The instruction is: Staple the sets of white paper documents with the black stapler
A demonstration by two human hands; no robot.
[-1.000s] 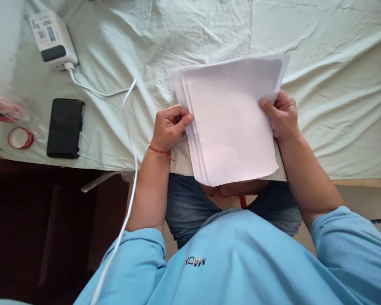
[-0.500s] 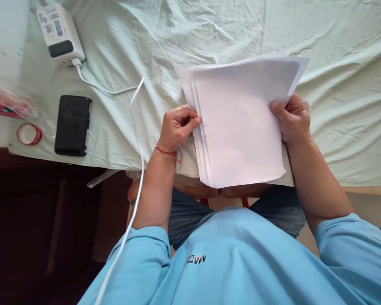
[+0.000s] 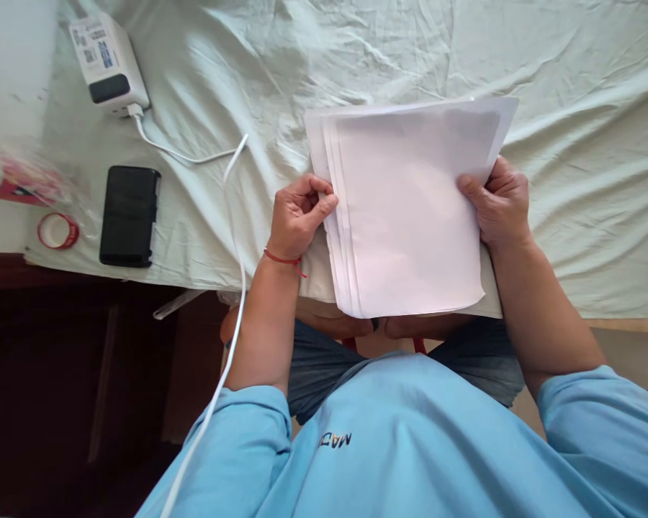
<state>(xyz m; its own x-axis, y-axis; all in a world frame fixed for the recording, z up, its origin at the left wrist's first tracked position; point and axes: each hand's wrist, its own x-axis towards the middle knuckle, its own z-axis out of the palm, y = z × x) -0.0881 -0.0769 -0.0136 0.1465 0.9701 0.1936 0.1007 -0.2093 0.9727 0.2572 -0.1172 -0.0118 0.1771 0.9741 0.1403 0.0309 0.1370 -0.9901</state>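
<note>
A red ring (image 3: 57, 231) and a black phone (image 3: 129, 216) lie near the bed's (image 3: 572, 216) front left edge, a white charger (image 3: 108, 65) behind them, its cable (image 3: 232, 237) trailing off the front. The left hand (image 3: 298, 217) has its fingers pinched on the left edge of a fanned stack of white paper (image 3: 410, 216) at the front edge; the right hand (image 3: 500, 203) has its fingers clamped on the stack's right edge.

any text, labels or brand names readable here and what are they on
"MAD", seen upside down and partly hidden by a fold: on the light blue shirt.
Label on the white power adapter: print and code squares too small to read.
White paper sheets: blank on the visible side.
Black phone: no readable marks.
</note>
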